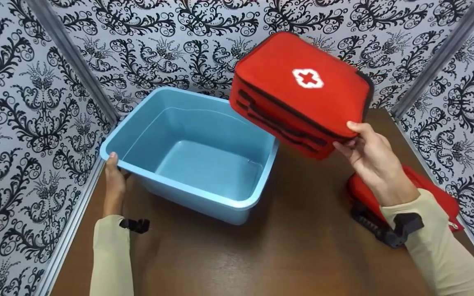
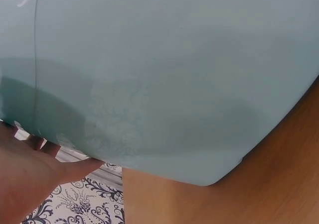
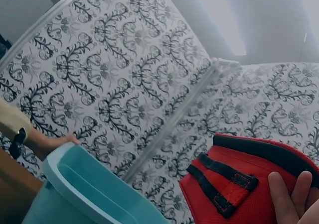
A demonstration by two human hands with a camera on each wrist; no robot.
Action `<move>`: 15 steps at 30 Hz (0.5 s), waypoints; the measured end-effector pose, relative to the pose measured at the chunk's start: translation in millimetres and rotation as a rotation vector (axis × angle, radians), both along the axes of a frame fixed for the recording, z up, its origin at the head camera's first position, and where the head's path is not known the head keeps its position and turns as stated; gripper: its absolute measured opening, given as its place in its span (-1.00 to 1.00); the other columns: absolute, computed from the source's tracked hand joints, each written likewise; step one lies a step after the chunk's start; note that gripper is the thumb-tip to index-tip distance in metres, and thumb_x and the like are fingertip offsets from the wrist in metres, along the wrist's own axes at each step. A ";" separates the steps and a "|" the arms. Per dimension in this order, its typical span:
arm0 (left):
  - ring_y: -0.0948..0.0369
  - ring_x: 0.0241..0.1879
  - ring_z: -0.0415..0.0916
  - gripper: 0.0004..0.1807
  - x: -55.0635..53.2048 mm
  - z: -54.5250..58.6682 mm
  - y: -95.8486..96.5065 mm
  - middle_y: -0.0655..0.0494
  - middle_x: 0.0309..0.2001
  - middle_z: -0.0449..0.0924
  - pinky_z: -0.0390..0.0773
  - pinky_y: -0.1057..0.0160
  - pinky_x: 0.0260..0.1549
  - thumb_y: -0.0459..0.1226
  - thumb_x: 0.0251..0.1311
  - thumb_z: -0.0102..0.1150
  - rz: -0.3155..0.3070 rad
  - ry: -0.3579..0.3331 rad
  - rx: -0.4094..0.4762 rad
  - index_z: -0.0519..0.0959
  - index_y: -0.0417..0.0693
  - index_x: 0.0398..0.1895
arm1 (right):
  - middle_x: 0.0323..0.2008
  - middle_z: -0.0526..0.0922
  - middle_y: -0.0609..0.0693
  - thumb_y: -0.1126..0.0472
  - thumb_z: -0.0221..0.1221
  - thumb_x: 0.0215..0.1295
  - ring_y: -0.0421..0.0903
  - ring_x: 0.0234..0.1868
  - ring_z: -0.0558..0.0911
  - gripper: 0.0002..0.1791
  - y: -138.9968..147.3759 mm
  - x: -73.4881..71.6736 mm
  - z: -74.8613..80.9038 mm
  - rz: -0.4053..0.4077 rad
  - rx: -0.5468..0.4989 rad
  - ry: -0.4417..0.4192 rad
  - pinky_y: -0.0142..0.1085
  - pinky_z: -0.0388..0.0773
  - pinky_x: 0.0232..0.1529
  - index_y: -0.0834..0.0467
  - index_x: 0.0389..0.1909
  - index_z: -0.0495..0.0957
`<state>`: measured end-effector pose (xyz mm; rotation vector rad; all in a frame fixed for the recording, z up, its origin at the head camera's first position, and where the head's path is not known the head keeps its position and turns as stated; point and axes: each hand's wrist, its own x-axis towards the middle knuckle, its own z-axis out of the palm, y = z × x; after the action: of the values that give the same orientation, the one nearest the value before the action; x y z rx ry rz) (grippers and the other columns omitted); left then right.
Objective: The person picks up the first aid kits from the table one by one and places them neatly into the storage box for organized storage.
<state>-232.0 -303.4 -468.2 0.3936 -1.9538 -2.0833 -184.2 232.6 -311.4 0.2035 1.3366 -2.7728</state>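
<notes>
Red bag: the red bag (image 1: pixel 298 96) is off the table (image 1: pixel 294 250), tilted, top with the white badge (image 1: pixel 307 78) facing up. Sits at the bin's far-right side in head view.
Bag progress: lift done. Not set down anywhere; I'd call it mid-carry, placement left.
Right hand: right hand (image 1: pixel 372 160) pinches the bag's near-right corner, thumb on top, fingers below. One-handed, so I'd expect the far end to sag.
Blue bin: blue bin (image 1: pixel 198 204) stands left of the bag, mouth up, bag not inside it.
Left hand: left hand (image 1: pixel 115 181) grips the bin's near-left corner, thumb over the rim, fingers outside. Bin looks steadied, my read.
Second red bag: second red bag (image 1: pixel 436 189) lies on the table under the right forearm, not in either hand. If it belongs to the same job, its share is all left.
Bag/bin gap: head view overlaps them at the rim, so can't tell if the bag is over the bin or just behind-right of it. Contact there: can't tell.
Bag underside: hidden. Right wrist view crops the bag, shows only one end with black straps (image 3: pixel 227 168).
Bin base: left wrist view is mostly bin wall; can't confirm the base sits flat.
Second bag middle: blocked by the right sleeve (image 1: pixel 438 242); contents of both bags not visible.
</notes>
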 end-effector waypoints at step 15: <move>0.05 0.38 0.15 -0.27 -0.2 -1.6 -0.8 -0.07 0.36 0.20 0.12 0.04 0.50 0.10 0.49 -0.45 -0.002 0.005 0.002 0.04 -0.13 0.56 | -0.63 0.50 -0.15 0.28 0.00 0.50 -0.30 -0.55 0.46 -0.63 -45.8 -4.8 6.0 0.089 0.203 0.014 -0.51 0.63 -0.34 0.07 -0.54 0.59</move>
<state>-232.2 -304.2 -469.8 0.3862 -1.9502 -2.0854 -189.0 186.8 -305.4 0.1305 1.5899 -2.5697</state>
